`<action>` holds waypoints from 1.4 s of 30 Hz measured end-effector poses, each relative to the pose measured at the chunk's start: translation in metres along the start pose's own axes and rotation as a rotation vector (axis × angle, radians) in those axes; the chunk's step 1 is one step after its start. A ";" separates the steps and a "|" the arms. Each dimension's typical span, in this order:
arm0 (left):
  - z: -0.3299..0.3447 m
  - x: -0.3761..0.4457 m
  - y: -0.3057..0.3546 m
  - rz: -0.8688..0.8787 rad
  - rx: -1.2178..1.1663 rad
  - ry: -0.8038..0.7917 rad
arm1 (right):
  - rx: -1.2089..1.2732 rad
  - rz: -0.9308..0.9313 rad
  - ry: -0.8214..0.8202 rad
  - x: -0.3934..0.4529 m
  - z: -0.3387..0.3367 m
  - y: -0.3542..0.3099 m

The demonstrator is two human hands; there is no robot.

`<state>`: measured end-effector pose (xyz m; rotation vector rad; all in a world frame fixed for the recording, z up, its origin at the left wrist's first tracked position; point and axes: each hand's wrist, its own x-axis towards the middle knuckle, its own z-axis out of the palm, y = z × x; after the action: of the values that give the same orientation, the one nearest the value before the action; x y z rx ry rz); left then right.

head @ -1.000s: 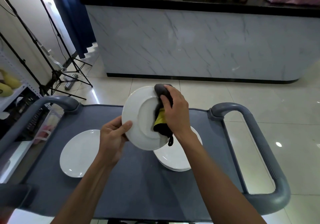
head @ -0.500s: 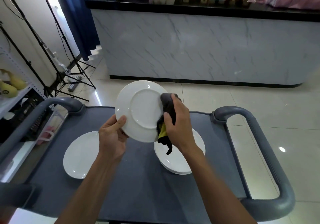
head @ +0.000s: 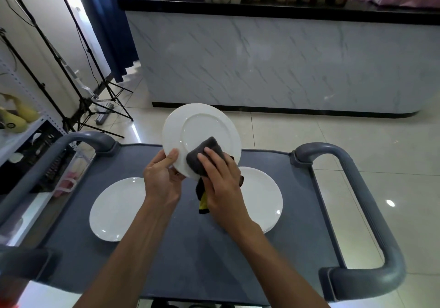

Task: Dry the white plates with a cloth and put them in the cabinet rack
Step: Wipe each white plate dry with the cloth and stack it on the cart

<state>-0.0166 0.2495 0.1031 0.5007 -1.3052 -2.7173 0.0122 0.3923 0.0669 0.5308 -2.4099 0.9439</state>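
Plate (head: 202,126) is tilting up, underside showing; left hand (head: 162,179) is pinching its rim at 7 o'clock. Right hand (head: 221,183) is gripping the grey cloth (head: 204,155), pressing it against the plate.

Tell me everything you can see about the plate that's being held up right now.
The held plate is round, plain white and glossy, like glazed ceramic. It is tilted up above the grey cart, its underside with the raised foot ring facing the camera. The left hand pinches its lower left rim, thumb on the near face. The right hand presses a dark grey cloth against its lower right part.
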 end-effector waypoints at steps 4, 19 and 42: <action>0.004 -0.001 0.003 0.004 -0.005 -0.004 | -0.080 -0.136 0.014 -0.010 0.007 0.006; -0.017 0.004 0.004 -0.055 0.016 -0.136 | 0.174 0.293 0.110 0.009 -0.037 0.047; -0.021 -0.004 -0.007 0.004 0.370 -0.217 | -0.036 0.015 -0.172 0.068 -0.021 0.007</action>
<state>-0.0059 0.2396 0.0865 0.2283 -1.8767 -2.5902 -0.0397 0.4001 0.1161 0.6038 -2.5813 0.8920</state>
